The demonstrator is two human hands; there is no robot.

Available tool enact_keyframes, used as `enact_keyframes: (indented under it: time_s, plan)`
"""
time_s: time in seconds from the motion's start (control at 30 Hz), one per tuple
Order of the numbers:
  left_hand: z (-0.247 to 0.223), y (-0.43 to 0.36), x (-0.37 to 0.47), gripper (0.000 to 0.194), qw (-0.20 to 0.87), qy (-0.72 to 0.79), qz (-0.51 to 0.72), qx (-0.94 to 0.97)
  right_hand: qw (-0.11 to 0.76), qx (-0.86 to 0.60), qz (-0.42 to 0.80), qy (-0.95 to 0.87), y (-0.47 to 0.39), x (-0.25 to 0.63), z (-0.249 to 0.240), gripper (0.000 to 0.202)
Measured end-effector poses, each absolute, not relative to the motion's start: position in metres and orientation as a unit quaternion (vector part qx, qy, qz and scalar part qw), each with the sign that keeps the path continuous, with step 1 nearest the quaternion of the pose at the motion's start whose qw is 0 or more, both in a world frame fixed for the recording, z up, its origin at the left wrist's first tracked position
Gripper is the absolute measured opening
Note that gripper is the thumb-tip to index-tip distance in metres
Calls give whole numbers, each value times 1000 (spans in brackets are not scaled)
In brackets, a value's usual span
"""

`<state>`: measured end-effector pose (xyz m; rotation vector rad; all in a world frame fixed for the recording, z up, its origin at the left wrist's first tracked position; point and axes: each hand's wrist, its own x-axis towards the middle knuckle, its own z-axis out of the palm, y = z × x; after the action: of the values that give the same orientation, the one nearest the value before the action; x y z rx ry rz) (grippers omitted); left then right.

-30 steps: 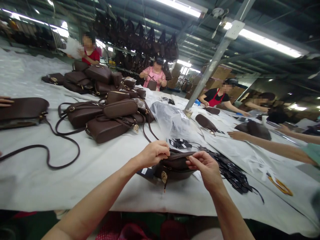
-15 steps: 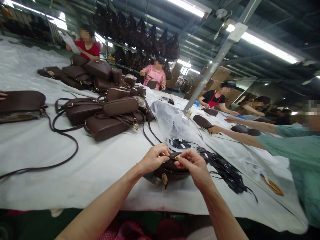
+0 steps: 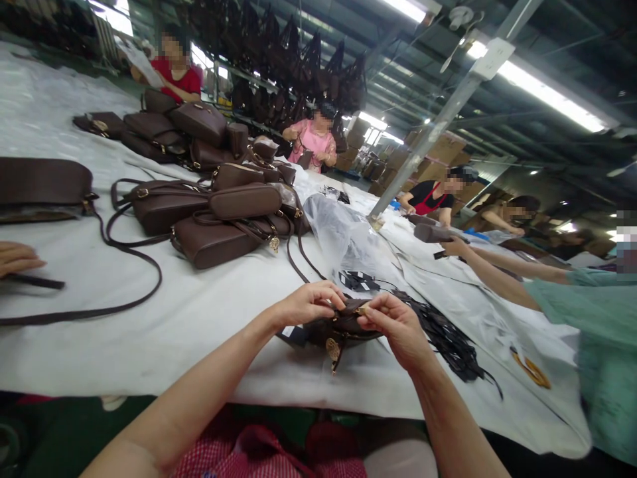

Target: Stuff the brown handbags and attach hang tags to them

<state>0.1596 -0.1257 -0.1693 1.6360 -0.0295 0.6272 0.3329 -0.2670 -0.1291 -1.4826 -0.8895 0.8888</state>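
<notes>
A dark brown handbag [image 3: 318,330] lies before me on the white-covered table, a round gold charm [image 3: 332,350] dangling from its front. My left hand [image 3: 318,302] is closed at the top of the bag, its fingers bent over the edge. On the other side, the thumb and fingers of my right hand [image 3: 391,322] pinch a small gold-coloured piece at the bag's top; what exactly it is I cannot make out. A dark tag [image 3: 292,334] with a white label pokes out at the bag's left. The bag's strap [image 3: 297,262] runs away behind my left hand.
Brown handbags [image 3: 223,239] are piled ahead to the left. Clear plastic [image 3: 343,229] and a bundle of black tags [image 3: 452,345] lie beyond and right. Yellow-handled scissors [image 3: 532,370] are near the right edge. A co-worker's hand [image 3: 20,259] is at left; a green-sleeved co-worker holds a bag [image 3: 432,232].
Both my hands stay at the bag's top, which looks slightly more parted. The green-sleeved co-worker has lifted a bag. At left, a co-worker's hand with a dark strip has come lower into view.
</notes>
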Motion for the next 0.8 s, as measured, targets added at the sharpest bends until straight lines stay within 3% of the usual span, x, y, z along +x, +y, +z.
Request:
enact_keyframes:
  time_s: [0.67, 0.8]
  plan:
    - [-182, -157, 172, 14, 667, 79, 341, 657, 532, -632, 383, -413, -267, 311, -129, 36]
    - [-190, -164, 165, 18, 605, 86, 377, 696, 525, -639, 371, -421, -269, 310, -127, 36]
